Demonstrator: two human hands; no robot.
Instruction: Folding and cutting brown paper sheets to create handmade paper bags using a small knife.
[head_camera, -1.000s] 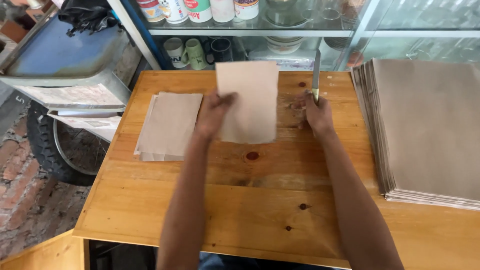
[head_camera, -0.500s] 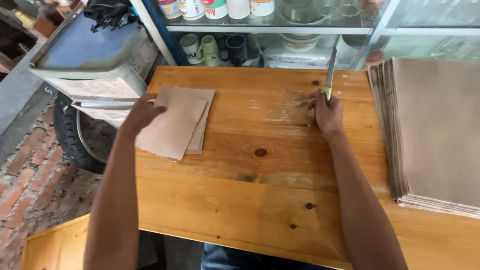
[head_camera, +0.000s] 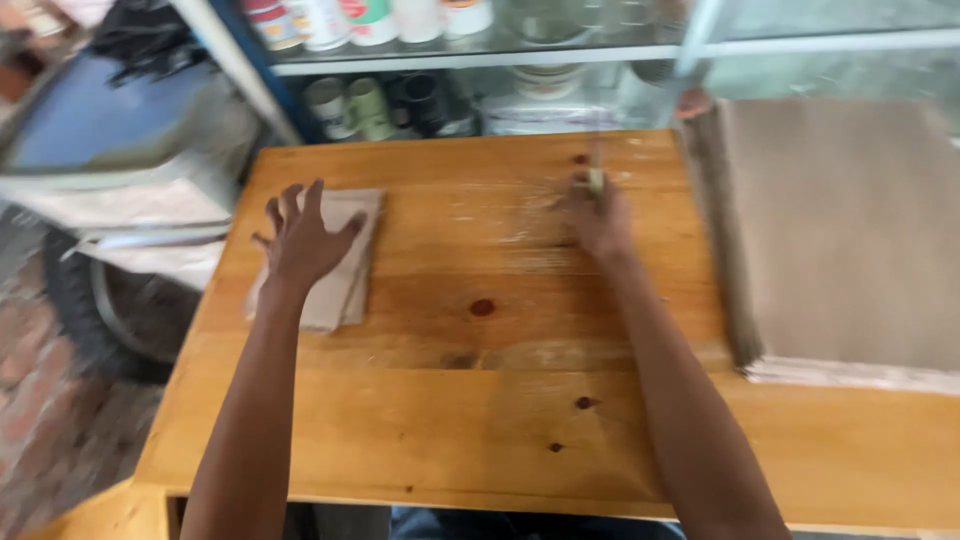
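My left hand (head_camera: 303, 237) lies flat with fingers spread on a small pile of cut brown paper sheets (head_camera: 340, 285) at the left of the wooden table (head_camera: 480, 380). My right hand (head_camera: 598, 215) is closed round the handle of a knife (head_camera: 595, 170), whose blade points away toward the table's far edge. The picture is blurred by motion, so the blade is hard to make out.
A tall stack of large brown paper sheets (head_camera: 840, 230) fills the table's right side. Behind the table stands a glass cabinet (head_camera: 480, 70) with mugs and jars. A grey cart (head_camera: 110, 150) and a wheel (head_camera: 90, 310) stand at the left over a brick floor.
My left hand carried a cut sheet from the table's middle to the left pile, laid it down and now presses flat on it. My right hand stayed on the knife.
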